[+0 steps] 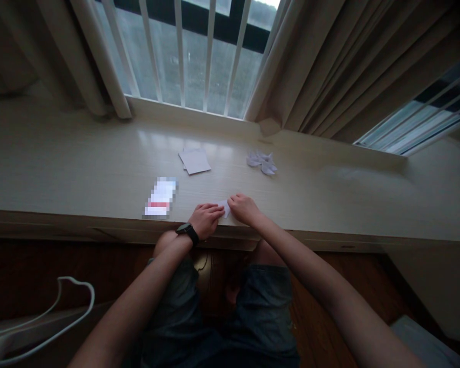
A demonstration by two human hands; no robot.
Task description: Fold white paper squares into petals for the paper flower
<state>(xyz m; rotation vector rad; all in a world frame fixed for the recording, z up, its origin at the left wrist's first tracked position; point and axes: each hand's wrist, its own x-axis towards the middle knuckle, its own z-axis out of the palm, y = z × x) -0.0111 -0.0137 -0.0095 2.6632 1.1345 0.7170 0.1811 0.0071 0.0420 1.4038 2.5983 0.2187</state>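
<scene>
Near the front edge of the pale ledge, a small white piece of folded paper [225,208] lies between my two hands. My left hand [207,220], with a dark watch on its wrist, holds the paper's left side, its fingers close together on top. At the paper's right side, the curled fingers of my right hand [243,208] pinch the edge. Both hands partly cover the paper, so its full shape is hidden. Farther back sits a small stack of square white paper sheets [195,161]. To its right is a cluster of folded white paper pieces [262,161].
A phone with a lit, blurred-out screen [161,198] lies on the ledge [329,199] left of my hands. Behind are a barred window [191,61] and beige curtains [310,61]. My knees are beneath the ledge front. A white looped frame [92,294] stands at lower left.
</scene>
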